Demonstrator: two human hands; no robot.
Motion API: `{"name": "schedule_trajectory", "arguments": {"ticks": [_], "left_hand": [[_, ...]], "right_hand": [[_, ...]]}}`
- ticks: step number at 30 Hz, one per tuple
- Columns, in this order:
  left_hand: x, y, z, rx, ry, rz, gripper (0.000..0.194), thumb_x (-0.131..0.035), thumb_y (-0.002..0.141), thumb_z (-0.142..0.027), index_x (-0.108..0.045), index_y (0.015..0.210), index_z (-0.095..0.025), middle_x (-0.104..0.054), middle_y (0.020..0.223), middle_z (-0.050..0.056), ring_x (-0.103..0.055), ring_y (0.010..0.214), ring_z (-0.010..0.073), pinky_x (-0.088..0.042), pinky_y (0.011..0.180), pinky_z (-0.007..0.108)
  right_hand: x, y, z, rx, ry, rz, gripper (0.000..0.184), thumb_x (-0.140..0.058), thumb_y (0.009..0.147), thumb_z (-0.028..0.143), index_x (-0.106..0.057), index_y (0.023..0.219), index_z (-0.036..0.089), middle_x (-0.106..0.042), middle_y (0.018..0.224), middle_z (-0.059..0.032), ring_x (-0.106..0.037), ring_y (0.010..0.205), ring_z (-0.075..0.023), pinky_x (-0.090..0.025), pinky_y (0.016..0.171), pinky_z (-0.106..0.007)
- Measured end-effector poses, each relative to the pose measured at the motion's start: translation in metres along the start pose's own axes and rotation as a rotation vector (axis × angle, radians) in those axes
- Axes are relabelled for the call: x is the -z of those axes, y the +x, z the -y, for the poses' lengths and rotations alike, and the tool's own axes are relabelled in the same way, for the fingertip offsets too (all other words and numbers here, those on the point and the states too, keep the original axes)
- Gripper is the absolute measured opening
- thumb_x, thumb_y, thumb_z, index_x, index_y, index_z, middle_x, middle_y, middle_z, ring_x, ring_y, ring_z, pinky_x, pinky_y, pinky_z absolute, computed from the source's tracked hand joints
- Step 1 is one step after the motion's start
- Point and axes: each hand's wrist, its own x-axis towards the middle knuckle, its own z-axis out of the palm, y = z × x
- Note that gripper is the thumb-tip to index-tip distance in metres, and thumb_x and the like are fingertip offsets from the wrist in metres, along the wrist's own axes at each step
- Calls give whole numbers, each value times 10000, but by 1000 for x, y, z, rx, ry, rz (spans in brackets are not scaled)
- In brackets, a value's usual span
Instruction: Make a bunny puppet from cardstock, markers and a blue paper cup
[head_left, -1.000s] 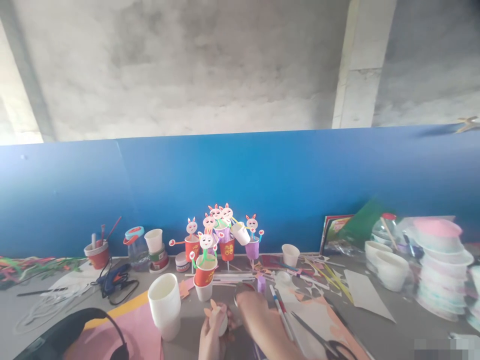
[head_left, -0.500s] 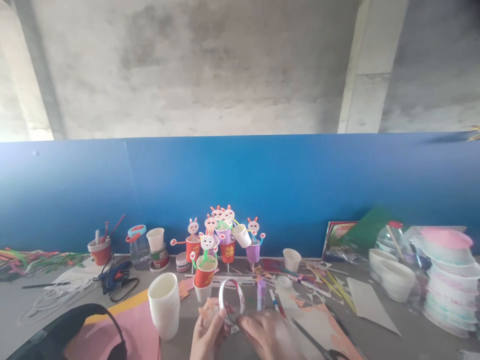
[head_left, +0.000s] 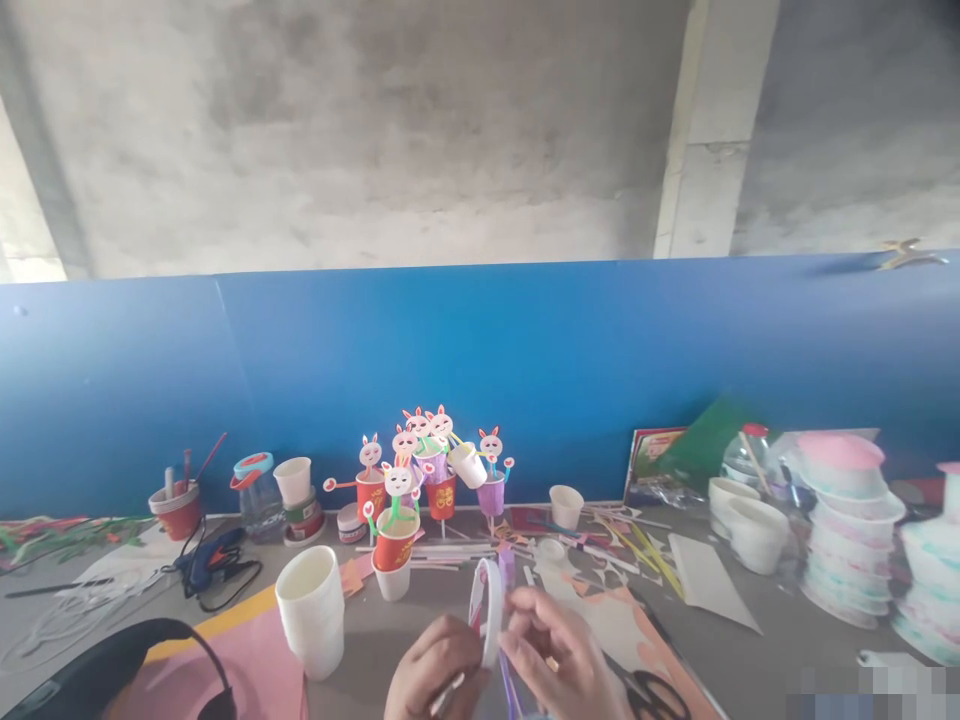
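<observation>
Both my hands are at the bottom middle, close together above the table. My left hand [head_left: 433, 668] is closed around a white tape roll [head_left: 487, 610] held upright on edge; a thin white stick also shows under its fingers. My right hand [head_left: 561, 655] pinches at the roll's right side, fingers bent. Just behind the hands lie straws, a purple glue stick [head_left: 507, 565] and paper scraps.
A stack of white paper cups [head_left: 310, 610] stands left of my hands. Bunny cup figures [head_left: 420, 480] cluster by the blue wall. A blue glue gun [head_left: 206, 562], black headphones [head_left: 112, 670], scissors [head_left: 660, 695] and stacked bowls [head_left: 844, 525] are around.
My hands rose from the table holding the tape roll; a second ago my right hand reached forward at the roll. The camera shifted slightly.
</observation>
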Motion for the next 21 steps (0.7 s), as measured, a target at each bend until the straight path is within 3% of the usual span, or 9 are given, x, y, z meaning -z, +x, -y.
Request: {"name": "schedule_trajectory", "arguments": {"ticks": [4,8,13,21], "left_hand": [[-2,0,-1,-134,143,50,134,-523,976,-283,-642,937,-233,-635,756,58,-590,662,168,-495,613,238],[1,3,-9,-168,259,52,186,-448,1004,-247,-631,978,-235,-681,794,69,-625,677,164,-512,643,232],[5,8,-19,-228,379,79,179,-443,1005,-214,-615,1051,-233,-719,795,63,-589,634,168,-504,619,247],[9,14,-29,-319,489,94,232,-419,1022,-259,-641,1042,-191,-719,772,79,-570,621,173,-501,572,258]], "right_hand": [[-9,-3,9,-143,218,-115,316,-686,816,524,-639,901,223,-572,648,37,-472,476,-92,-382,447,-182],[-13,-6,16,-95,249,-248,339,-715,780,548,-635,918,249,-636,765,8,-494,513,-98,-407,469,-185],[-11,-11,18,-40,127,-288,256,-706,805,495,-699,907,261,-520,580,39,-502,522,-127,-427,480,-185],[-16,-14,18,-69,286,-318,310,-721,790,532,-652,786,231,-587,644,18,-503,461,-99,-425,442,-191]]}}
